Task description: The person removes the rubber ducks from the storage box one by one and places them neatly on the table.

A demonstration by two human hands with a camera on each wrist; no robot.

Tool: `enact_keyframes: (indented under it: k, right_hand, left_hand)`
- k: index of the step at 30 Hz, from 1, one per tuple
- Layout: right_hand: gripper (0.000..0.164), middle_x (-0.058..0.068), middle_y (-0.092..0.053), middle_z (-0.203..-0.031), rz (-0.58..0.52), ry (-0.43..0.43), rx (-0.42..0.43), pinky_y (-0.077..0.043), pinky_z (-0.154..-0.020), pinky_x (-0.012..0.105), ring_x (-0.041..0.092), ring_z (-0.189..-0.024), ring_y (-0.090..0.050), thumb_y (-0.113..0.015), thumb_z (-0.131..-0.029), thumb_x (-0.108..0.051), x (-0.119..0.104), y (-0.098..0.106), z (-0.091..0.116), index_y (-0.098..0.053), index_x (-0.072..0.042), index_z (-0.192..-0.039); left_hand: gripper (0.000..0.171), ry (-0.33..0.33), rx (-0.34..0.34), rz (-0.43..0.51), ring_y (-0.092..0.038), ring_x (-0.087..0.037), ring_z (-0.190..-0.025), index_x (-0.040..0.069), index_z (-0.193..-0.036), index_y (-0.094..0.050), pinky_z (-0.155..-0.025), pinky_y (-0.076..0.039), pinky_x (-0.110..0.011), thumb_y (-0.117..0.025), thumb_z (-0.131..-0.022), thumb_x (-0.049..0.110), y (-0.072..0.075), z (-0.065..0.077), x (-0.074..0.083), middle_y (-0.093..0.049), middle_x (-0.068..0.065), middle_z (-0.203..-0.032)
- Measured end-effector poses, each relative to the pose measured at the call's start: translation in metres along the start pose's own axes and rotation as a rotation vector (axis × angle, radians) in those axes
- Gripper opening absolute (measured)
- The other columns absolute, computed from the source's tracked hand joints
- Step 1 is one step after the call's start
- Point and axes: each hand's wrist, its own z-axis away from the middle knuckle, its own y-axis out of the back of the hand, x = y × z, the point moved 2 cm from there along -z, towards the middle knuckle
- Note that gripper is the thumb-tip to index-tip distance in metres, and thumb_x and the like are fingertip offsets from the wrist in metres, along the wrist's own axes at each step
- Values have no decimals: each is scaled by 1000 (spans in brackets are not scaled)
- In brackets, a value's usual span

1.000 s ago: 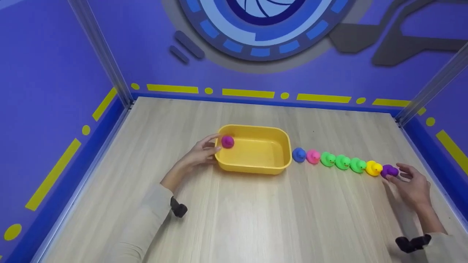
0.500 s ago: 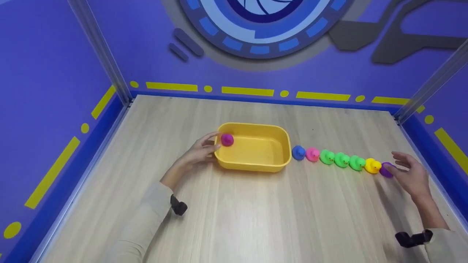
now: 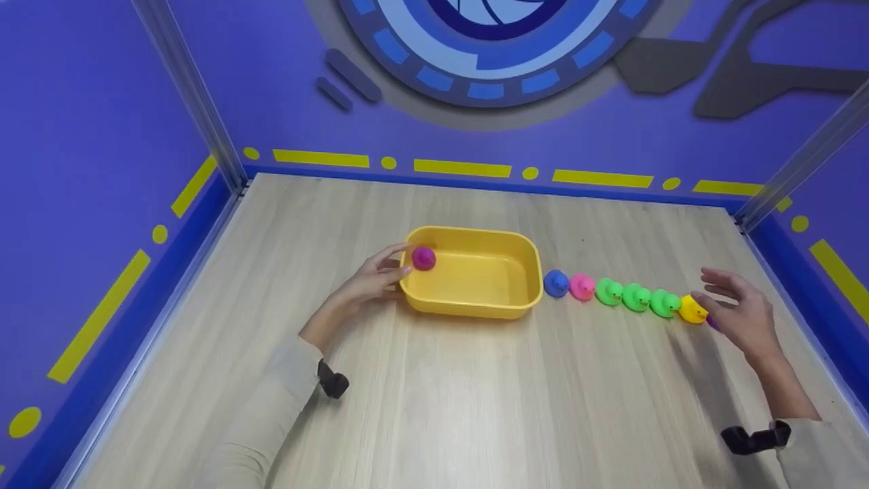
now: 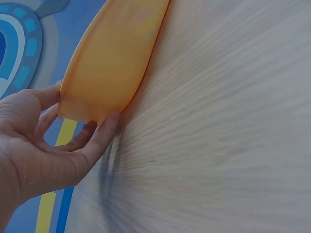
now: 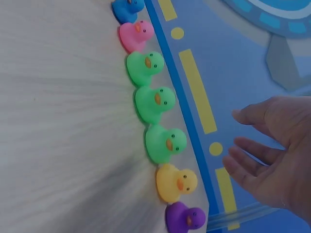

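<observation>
In the head view my left hand (image 3: 370, 280) grips the left end of a yellow plastic basin (image 3: 472, 311); the left wrist view has a digit at its rim and other fingertips against the outer wall. A magenta rubber duck (image 3: 424, 258) sits inside at that end. My right hand (image 3: 740, 312), fingers apart and holding nothing, hovers over the right end of a row of rubber ducks. Rightward from the basin run a blue duck (image 3: 556, 284), a pink duck (image 3: 582, 287), three green ducks (image 3: 636, 297), a yellow duck (image 3: 692, 309) and a purple duck (image 5: 184, 218), mostly hidden by the hand in the head view.
The ducks and basin stand on a light wood table (image 3: 468, 387). Blue printed panels (image 3: 271, 88) with yellow markings enclose it at the back and both sides, joined by metal corner posts (image 3: 197, 95). A black wrist strap (image 3: 333, 380) sits at the left sleeve's cuff.
My right hand has let go of the purple duck at the row's end, risen and moved left above it. My left hand, the basin and the other ducks hold their places.
</observation>
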Motion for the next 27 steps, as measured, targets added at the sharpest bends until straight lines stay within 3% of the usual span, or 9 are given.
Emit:
enact_keyframes:
  k: [2, 5, 8, 12, 27]
  right_hand:
    - [52, 28, -54, -139, 1, 9, -9, -41, -83, -7, -21, -100, -46, -64, -102, -27, -6, -3, -1, -51, 2, -143]
    - [51, 26, -57, -136, -11, 33, -10, -41, -83, -6, -21, -100, -48, -65, -101, -26, -13, -9, -2, -52, 2, -143]
    - [49, 4, -65, -124, -45, 63, -8, -42, -84, -6, -20, -101, -51, -66, -101, -23, -17, -15, -3, -54, 3, -141]
    - [47, -26, -58, -114, -90, 100, -3, -43, -84, -5, -19, -102, -54, -69, -99, -19, -21, -24, -4, -56, 4, -138]
    - [42, -29, -61, -112, -209, 149, -80, -48, -84, -1, -13, -104, -60, -70, -97, -11, -40, -64, -11, -59, 6, -135]
  left_hand:
    - [55, -2, -3, 2, -63, -36, -122, 27, -154, -44, -101, -58, -45, -63, -103, 21, 0, 0, 0, -44, -19, -149]
    - [55, -4, -4, 10, -64, -36, -122, 27, -154, -44, -101, -58, -46, -63, -103, 20, 0, 0, -1, -45, -19, -149]
    - [55, -4, -5, 16, -64, -36, -122, 26, -154, -44, -101, -58, -46, -63, -103, 19, -1, 0, -2, -45, -19, -149]
    - [55, -5, -2, 11, -64, -36, -120, 26, -154, -44, -99, -59, -46, -62, -103, 18, -1, 0, -3, -45, -19, -148]
    - [55, 6, 2, 12, -65, -32, -118, 29, -154, -44, -99, -59, -45, -62, -103, 19, -1, 1, -2, -45, -19, -147]
